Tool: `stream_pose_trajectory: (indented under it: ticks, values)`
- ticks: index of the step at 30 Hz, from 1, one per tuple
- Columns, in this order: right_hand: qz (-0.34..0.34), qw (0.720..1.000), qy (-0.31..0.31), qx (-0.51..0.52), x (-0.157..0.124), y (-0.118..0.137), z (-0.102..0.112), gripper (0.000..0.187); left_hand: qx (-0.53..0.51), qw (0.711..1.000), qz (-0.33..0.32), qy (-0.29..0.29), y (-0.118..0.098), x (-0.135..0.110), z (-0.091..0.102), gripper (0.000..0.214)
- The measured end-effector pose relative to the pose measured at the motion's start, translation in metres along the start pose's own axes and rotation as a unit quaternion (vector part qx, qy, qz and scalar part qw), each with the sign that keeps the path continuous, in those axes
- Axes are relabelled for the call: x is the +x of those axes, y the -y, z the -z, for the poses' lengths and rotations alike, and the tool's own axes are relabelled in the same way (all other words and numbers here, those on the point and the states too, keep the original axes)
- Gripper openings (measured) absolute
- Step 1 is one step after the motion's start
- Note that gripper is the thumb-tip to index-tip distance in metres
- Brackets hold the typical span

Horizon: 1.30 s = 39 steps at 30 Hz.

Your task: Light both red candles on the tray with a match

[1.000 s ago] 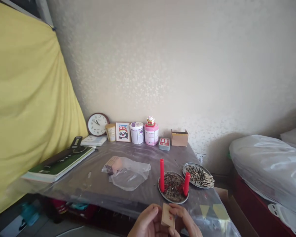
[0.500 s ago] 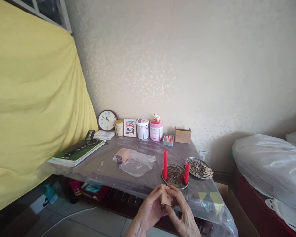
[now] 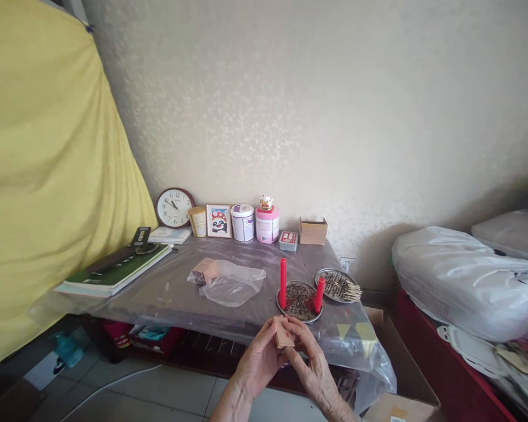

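Observation:
Between my two hands, in front of the table's near edge, is a small beige matchbox [image 3: 284, 333] with a red mark on its face. My left hand [image 3: 259, 357] grips its left side. The fingers and thumb of my right hand [image 3: 308, 358] close on its right side. Just beyond the box stands a round metal tray [image 3: 300, 316] covered in dark burnt bits. It carries a tall red candle [image 3: 283, 284] and a shorter red candle [image 3: 319, 295]. Another metal tray [image 3: 324, 273] behind it holds several light sticks that look like matches.
Clear plastic covers the table [image 3: 171, 284]. A clear bag with a brown pack [image 3: 205, 271] lies mid-table. Green book [image 3: 114, 271], clock [image 3: 175, 207], tins [image 3: 243, 224] and an open cardboard box [image 3: 313, 232] line the back and left. Wrapped bundles [image 3: 462, 281] sit at right.
The view has turned slightly right, so the table and its things appear shifted left. Both hands keep the same hold on the matchbox.

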State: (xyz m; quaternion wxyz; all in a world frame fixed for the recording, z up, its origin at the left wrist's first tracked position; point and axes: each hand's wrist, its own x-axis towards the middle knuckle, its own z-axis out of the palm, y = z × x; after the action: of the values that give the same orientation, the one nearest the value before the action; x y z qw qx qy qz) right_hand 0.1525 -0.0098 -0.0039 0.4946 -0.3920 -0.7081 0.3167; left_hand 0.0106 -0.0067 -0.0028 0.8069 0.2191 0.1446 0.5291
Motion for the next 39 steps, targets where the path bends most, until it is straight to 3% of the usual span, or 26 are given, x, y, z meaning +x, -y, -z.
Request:
stream_pose_trajectory:
  ticks: [14, 31, 39]
  values:
    - [-0.128, 0.986, -0.003, 0.111, -0.003, 0.011, -0.005, 0.036, 0.034, 0.999, -0.016, 0.009, 0.004, 0.001, -0.001, 0.027]
    - [-0.134, 0.983, -0.033, 0.122, -0.005, 0.011, -0.009, 0.03, 0.036, 0.999, -0.014, -0.015, 0.009, 0.002, 0.0, 0.032]
    - [-0.137, 0.985, -0.043, 0.091, -0.005, 0.014, -0.008, 0.029, 0.03, 0.999, -0.01, 0.003, 0.009, 0.002, -0.003, 0.032]
